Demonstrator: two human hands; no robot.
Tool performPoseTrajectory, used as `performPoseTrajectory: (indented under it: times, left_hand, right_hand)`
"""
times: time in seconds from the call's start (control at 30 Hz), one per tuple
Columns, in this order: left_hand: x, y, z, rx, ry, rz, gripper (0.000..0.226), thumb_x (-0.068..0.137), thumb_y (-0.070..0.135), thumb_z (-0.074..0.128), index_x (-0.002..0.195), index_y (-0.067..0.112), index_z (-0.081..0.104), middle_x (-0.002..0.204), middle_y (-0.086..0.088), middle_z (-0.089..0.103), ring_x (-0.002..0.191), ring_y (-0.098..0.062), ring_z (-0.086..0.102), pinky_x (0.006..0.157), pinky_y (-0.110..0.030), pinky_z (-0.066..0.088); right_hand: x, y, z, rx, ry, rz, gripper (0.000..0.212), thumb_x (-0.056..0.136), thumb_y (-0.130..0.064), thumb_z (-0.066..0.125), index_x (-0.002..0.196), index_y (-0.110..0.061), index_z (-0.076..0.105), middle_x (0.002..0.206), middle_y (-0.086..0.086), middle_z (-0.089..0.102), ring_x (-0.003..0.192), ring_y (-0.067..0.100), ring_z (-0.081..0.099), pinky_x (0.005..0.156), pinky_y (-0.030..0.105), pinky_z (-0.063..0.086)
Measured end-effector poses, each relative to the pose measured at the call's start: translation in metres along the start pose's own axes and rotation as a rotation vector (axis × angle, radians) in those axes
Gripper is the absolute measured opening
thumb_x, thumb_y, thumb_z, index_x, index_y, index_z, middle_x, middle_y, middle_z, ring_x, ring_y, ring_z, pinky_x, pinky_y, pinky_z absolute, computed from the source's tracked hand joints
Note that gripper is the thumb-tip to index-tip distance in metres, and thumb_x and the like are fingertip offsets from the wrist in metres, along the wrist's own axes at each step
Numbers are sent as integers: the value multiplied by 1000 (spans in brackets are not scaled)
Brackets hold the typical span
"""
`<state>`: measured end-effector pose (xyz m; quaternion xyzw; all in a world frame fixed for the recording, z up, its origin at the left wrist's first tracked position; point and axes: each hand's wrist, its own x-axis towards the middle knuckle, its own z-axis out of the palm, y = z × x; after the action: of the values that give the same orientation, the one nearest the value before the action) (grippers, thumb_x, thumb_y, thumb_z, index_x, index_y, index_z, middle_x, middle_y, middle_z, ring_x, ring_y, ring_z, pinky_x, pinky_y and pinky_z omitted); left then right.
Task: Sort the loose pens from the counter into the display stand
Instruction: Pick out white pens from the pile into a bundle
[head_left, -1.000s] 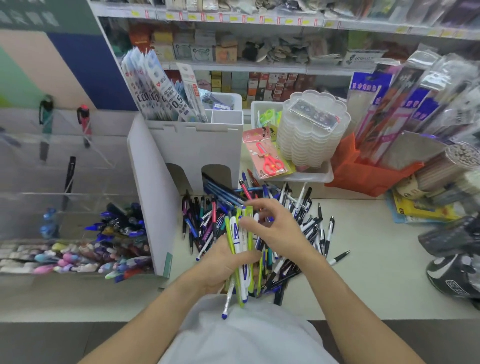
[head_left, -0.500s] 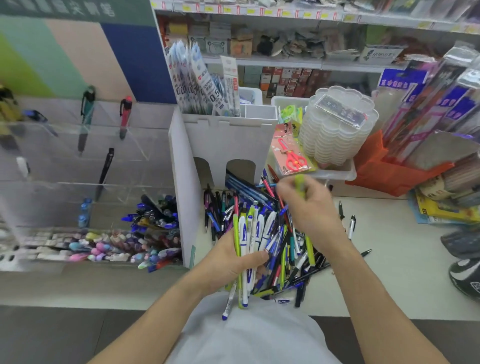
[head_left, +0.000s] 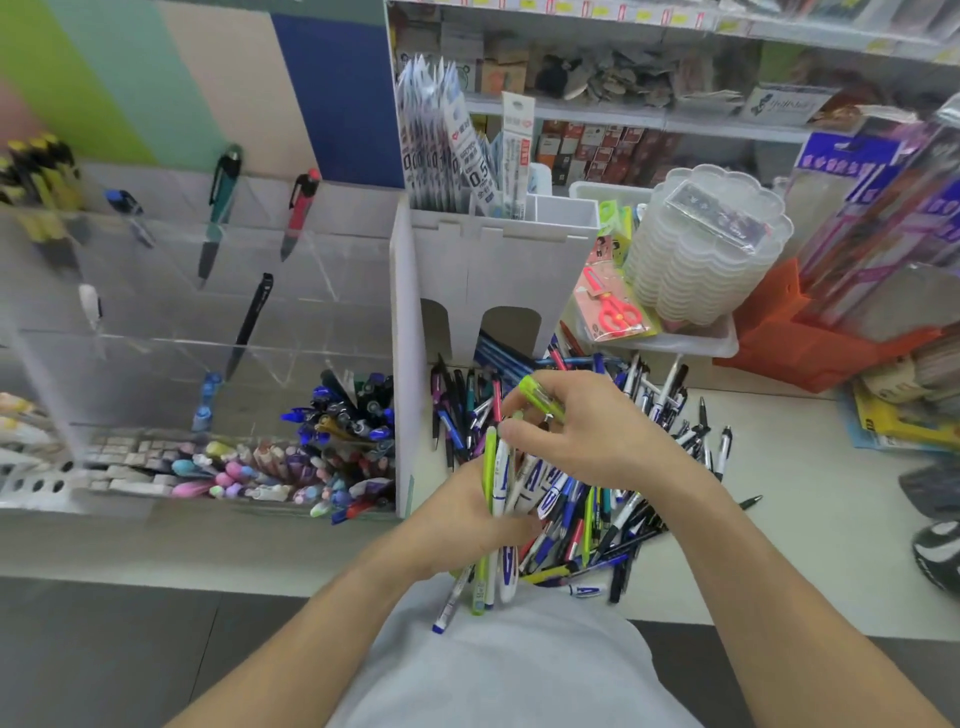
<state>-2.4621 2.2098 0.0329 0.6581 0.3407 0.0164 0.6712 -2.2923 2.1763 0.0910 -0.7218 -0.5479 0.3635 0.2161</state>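
The loose pens (head_left: 613, 499) lie in a tangled heap on the tabletop (head_left: 810, 519) at the centre of the frame, just right of the white divider (head_left: 402, 364). The clear display stand (head_left: 197, 332) fills the left half, its lower compartments already holding capped pens.

The left hand (head_left: 457, 525) has its fingers curled round a small bundle of green and white pens (head_left: 493, 519), their tips hanging off the tabletop edge toward the person. The right hand (head_left: 597, 436), directly above it, pinches a lime-green pen (head_left: 540, 397) near its cap end between thumb and fingers.

These pens look light, stiff and smooth, so a bundle will likely slide apart unless squeezed around its middle. A single pen seems best taken at mid-barrel or by the rubber grip section, where fingers get purchase; clips probably snag neighbours in the heap. None appear fragile, though caps may pull off if lifted by them.
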Motion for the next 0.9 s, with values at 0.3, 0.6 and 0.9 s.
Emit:
performPoseTrajectory:
  times: [0.3, 0.6, 0.9]
  left_hand:
    - [-3, 2, -6, 3, 24, 0, 52, 85, 22, 77, 127, 37, 52, 113, 23, 67, 101, 9, 63, 90, -17, 50]
    - [-12, 3, -22, -197, -176, -30, 38, 89, 11, 74, 120, 24, 55, 109, -10, 74, 85, -24, 73, 76, -30, 59]
    - [-10, -14, -18, -319, -217, 13, 20, 95, 10, 67, 112, 9, 56, 76, -14, 67, 68, -28, 64, 65, -34, 55]
  right_hand:
    - [12, -6, -8, 132, -101, -7, 14, 88, -36, 77, 84, -23, 75, 77, -1, 73, 71, 18, 67, 69, 36, 55]
    - [5, -5, -36, 337, -98, -13, 11, 94, -10, 69, 97, 0, 71, 66, -8, 65, 45, -4, 54, 48, 6, 40]
    - [-7, 13, -67, 448, 243, -153, 11, 94, -16, 64, 101, -9, 68, 56, -17, 56, 43, -1, 45, 44, 8, 35]
